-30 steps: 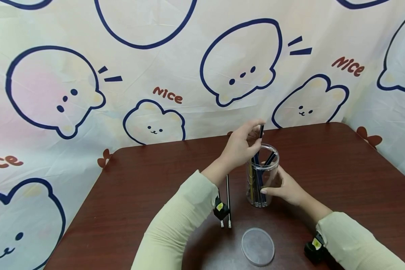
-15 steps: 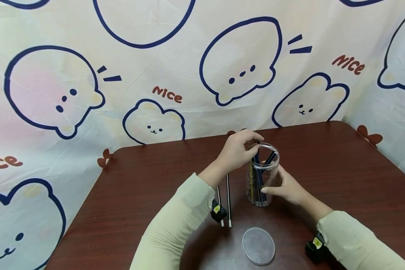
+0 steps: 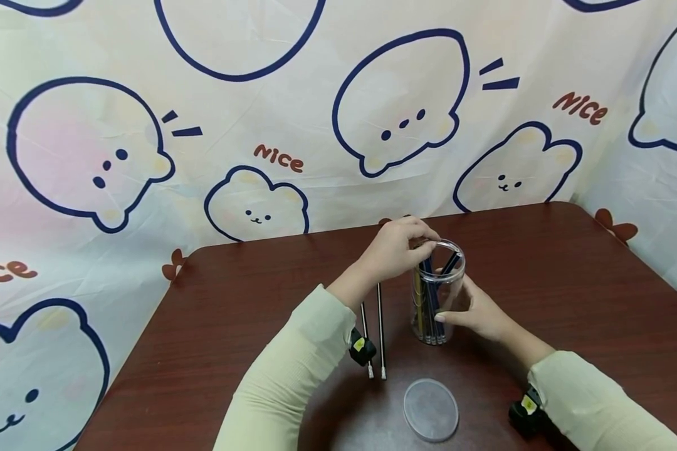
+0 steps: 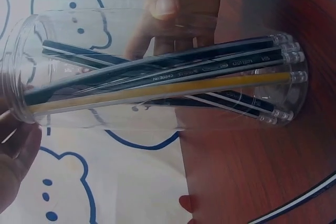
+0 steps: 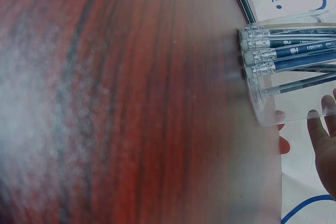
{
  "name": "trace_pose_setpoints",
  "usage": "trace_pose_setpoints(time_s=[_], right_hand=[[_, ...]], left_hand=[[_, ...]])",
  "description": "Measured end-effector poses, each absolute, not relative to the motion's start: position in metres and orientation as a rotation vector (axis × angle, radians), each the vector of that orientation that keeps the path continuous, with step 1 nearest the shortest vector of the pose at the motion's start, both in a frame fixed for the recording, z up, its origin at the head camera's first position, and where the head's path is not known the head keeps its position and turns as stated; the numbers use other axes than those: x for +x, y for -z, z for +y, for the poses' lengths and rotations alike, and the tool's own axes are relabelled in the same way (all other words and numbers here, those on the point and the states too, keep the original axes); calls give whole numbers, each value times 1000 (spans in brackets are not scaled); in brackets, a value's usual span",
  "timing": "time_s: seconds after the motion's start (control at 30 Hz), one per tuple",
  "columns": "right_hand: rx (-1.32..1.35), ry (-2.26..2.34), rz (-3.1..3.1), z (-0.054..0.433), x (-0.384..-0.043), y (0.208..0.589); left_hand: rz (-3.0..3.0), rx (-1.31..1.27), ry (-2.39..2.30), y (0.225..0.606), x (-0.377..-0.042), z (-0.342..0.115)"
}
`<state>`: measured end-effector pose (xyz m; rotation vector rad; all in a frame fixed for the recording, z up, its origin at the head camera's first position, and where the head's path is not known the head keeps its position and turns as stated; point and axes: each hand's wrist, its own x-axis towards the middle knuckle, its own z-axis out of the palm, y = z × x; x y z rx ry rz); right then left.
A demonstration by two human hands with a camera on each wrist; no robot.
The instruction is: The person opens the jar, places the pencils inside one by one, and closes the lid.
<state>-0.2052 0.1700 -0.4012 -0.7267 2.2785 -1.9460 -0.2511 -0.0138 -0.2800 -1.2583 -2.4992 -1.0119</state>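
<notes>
A clear plastic jar point(image 3: 457, 293) stands upright on the table, holding several dark pencils point(image 4: 236, 65) and a yellow pencil point(image 4: 157, 94), their eraser ends down. My right hand point(image 3: 485, 316) grips the jar's lower side, thumb in front; the fingers behind show through the wall in the left wrist view. Above the rim, my left hand point(image 3: 397, 250) has its fingertips close together at the jar's mouth. No pencil shows between them. In the left wrist view, part of the left hand point(image 4: 16, 166) is beside the rim, and the pencils lie wholly inside.
Two dark pencils point(image 3: 381, 332) lie side by side on the table, left of the jar, partly behind the left arm. A round translucent lid point(image 3: 430, 410) lies flat in front of the jar. Behind the dark red table point(image 3: 248, 326) hangs a printed cloth point(image 3: 282, 94).
My left hand has lowered a dark pencil into the jar; its end no longer shows above the rim. The hand has drifted slightly left. My right hand keeps hold of the jar.
</notes>
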Motion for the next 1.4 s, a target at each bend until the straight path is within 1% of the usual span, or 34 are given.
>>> trace_pose_setpoints(time_s=[0.2, 0.5, 0.63, 0.9, 1.23, 1.4], right_hand=[[-726, 1947, 2296, 170, -206, 401], [-727, 1951, 2286, 168, -205, 403], [-753, 1972, 2280, 167, -205, 404], [-746, 1969, 2325, 169, -205, 406], [-732, 1963, 2327, 172, -202, 402], [-746, 1948, 2314, 169, -203, 401]], left_hand=[[-2505, -1201, 1284, 275, -249, -17], [-2567, -1153, 1320, 275, -245, -24], [-2601, -1082, 1367, 280, -245, -35], [-2765, -884, 1486, 301, -246, -60], [-3028, -651, 1485, 340, -249, -86], [-3128, -452, 1469, 359, -246, -100]])
